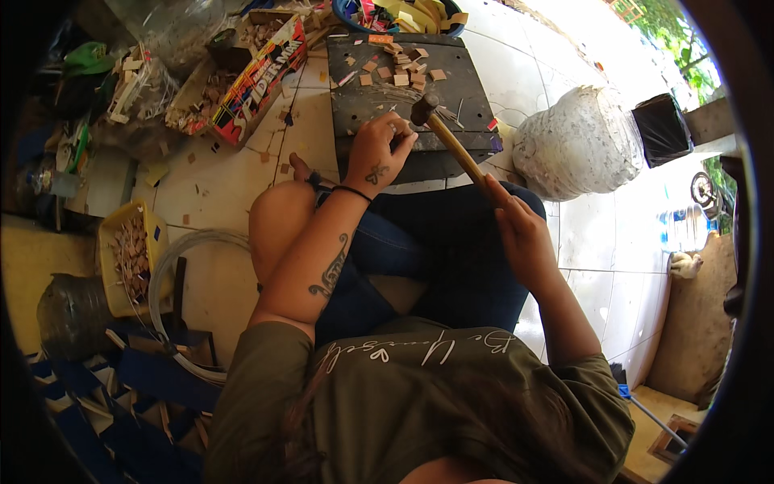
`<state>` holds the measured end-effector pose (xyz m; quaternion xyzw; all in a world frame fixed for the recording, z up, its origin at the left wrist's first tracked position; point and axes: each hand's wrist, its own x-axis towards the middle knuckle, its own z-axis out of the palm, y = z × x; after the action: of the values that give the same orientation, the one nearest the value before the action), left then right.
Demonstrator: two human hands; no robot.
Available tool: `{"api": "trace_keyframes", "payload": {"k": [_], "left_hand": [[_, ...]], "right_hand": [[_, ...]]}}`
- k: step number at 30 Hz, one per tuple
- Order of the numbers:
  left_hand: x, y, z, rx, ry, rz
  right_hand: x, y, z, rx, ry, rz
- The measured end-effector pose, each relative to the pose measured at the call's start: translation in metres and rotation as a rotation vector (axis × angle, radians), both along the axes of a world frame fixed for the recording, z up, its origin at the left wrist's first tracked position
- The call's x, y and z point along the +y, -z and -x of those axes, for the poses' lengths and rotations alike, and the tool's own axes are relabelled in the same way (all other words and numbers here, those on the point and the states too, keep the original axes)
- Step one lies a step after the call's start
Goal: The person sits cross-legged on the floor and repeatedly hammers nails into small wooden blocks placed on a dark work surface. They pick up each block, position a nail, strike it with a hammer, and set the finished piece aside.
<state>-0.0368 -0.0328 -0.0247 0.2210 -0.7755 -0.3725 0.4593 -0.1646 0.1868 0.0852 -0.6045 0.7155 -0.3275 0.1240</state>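
Observation:
A hammer [459, 148] with a wooden handle is gripped low on that handle by my right hand [516, 222], above my right thigh. Its dark metal head hovers over the near part of a low black work block [352, 109]. Just left of the hammer head, my left hand [380, 149] is closed in a pinch at the block's near edge. Whatever sits between those fingertips is too small to make out. Small square wooden pieces [401, 79] lie loosely piled toward the block's far side. Thin wires [395, 95] are scattered in front of them.
A printed cardboard box [258, 85] of wooden bits stands at the far left, with a yellow basket [161, 266] of small pieces nearer. Beside the basket lies a wire coil [165, 310]. A bulging white sack [572, 145] stands right; a blue basin [345, 18] sits behind the block.

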Motion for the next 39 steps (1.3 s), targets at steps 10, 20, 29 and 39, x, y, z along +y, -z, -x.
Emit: {"api": "trace_keyframes", "payload": {"k": [10,20,29,39], "left_hand": [[-0.002,-0.001,-0.002,-0.061,0.003,0.113],[0.004,-0.019,-0.028,-0.074,-0.052,-0.018],[-0.036,-0.023,-0.235,-0.232,-0.659,0.059],[-0.057,-0.021,-0.507,-0.665,-1.359,0.034]], "right_hand": [[-0.008,0.006,0.01,-0.043,-0.065,-0.007],[-0.102,0.057,0.071,0.318,0.406,-0.151],[-0.141,0.068,0.055,0.615,0.129,0.08],[-0.196,0.073,0.052,0.558,0.034,-0.188]]}}
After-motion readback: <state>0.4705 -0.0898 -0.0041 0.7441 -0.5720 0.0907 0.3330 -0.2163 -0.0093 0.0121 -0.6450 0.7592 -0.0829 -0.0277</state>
